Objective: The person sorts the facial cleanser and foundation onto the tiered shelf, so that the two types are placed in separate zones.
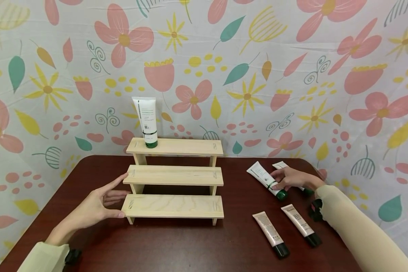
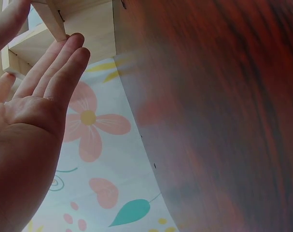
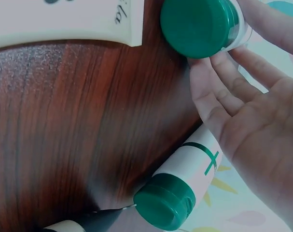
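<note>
My right hand [image 1: 294,178] grips a white squeeze tube with a green cap [image 1: 262,176] near its cap end, thumb on one side and fingers on the other. Close behind that hand, partly hidden by it, lies a second white tube with a green cap [image 3: 185,162]. A three-tier wooden display stand [image 1: 175,206] stands left of centre. Straight fingers of my left hand [image 1: 91,207] touch its left side, the thumb at the bottom step and the index finger at the middle one. Another white tube [image 1: 147,119] stands cap-down on the top step.
Two beige tubes with black caps, one nearer the stand [image 1: 268,229] and one further right [image 1: 298,221], lie on the dark red-brown table [image 1: 176,249] in front of the right hand. A flower-patterned cloth [image 1: 204,68] hangs behind the table.
</note>
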Motion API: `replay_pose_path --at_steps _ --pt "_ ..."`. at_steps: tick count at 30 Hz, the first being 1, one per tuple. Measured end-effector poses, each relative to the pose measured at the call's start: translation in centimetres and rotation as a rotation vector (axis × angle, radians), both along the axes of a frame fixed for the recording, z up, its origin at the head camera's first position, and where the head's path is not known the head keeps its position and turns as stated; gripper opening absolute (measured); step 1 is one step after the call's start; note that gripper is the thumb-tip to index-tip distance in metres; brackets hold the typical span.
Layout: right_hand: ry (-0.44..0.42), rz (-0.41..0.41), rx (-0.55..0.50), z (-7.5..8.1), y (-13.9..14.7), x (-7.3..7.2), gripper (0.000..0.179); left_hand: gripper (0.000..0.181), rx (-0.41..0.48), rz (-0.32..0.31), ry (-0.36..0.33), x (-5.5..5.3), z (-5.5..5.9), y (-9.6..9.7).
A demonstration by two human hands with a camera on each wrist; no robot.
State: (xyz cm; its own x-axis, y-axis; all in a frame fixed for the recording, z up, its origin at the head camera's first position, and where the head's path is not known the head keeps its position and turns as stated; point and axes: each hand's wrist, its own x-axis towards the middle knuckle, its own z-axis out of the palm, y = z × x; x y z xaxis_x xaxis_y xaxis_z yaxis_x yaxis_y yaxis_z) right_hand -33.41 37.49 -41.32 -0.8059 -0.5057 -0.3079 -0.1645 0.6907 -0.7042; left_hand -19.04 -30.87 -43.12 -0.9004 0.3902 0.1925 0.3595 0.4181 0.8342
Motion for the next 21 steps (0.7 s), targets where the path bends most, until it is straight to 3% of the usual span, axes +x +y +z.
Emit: replay_pose_path --at_steps 3,6,10,21 --pt "0.048 0.023 0.013 0.1 -0.1 0.3 0.081 0.113 0.002 0.000 0.002 0.0 0.0 0.0" --pt "0.074 -0.004 0.042 0.3 -0.4 0.8 0.077 0.113 0.004 -0.002 0.000 0.0 0.0 0.0" --pt "0.077 -0.060 0.050 0.6 -0.9 1.5 0.071 0.113 0.002 -0.003 -0.001 0.0 0.0 0.0" --pt "0.102 -0.106 0.029 1.0 -1.8 2.6 0.073 0.113 -0.003 -0.001 0.008 0.1 0.1 0.0"
